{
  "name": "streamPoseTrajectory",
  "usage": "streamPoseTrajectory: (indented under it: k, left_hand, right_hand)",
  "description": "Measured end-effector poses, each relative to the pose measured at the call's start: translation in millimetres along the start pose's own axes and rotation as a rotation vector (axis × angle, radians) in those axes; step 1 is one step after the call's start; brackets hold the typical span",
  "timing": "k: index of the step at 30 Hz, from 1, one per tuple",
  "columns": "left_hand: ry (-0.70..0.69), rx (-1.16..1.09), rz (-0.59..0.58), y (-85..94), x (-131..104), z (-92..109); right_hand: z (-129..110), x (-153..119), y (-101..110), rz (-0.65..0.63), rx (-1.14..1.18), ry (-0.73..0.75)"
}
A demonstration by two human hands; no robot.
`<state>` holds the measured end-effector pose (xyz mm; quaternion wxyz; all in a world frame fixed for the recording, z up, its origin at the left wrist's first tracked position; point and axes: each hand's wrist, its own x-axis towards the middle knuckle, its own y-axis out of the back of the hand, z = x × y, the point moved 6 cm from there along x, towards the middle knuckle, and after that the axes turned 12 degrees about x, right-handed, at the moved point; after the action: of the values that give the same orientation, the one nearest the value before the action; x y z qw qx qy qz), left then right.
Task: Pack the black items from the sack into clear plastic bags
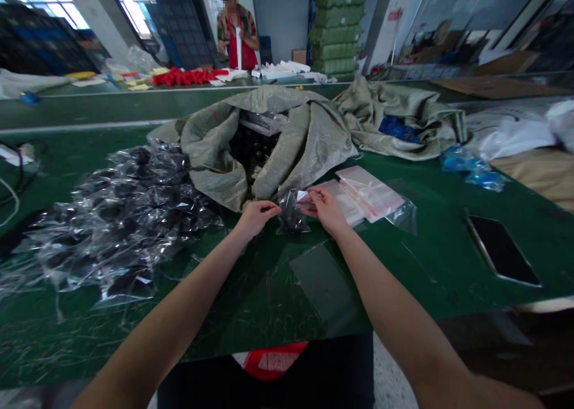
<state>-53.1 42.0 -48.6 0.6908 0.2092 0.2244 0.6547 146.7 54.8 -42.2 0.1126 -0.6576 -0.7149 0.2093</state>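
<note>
A small clear plastic bag (292,216) with a dark item inside stands on the green table between my hands. At its upper left edge, my left hand (256,219) is closed in a pinch. The fingers of my right hand (329,210) are at the bag's right edge, gripping the film near a white patch. Just behind lies a big grey-green woven sack (309,140), its mouth showing round black items (255,149). Right of my right hand is a stack of flat clear bags (372,195) with pinkish edges. What the bagged item is, I cannot make out.
A large heap of filled clear bags (121,217) covers the table's left side. To the right lie a phone (503,249), blue wrapped items (482,173) and a second woven sack (403,104). Across the far table (147,101), with red pieces (188,76), stands another person (240,35).
</note>
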Motion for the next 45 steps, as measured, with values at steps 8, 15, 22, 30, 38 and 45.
streamPoseTrajectory:
  k: [8, 15, 22, 30, 38, 45]
  left_hand:
    - [0.087, -0.158, 0.039, 0.3, -4, -4]
    - [0.075, -0.140, 0.030, 0.8, -3, -2]
    - [0.047, -0.118, 0.019, 0.3, -2, -4]
    - [0.048, -0.112, 0.001, -1.4, -2, -5]
    - [0.085, -0.104, 0.026, 0.2, -4, -3]
    - [0.078, -0.096, 0.019, 0.7, -1, -8]
  right_hand:
    - [4, -5, 15, -0.121, -0.304, -0.262]
    - [14, -4, 7, -0.275, -0.557, -0.181]
    - [18, -5, 6, -0.277, -0.566, -0.193]
    - [16, -8, 1, -0.228, -0.516, -0.229]
    - [15, -13, -2, -0.267, -0.469, -0.281]
    - [18, -5, 8, -0.234, -0.507, -0.218]
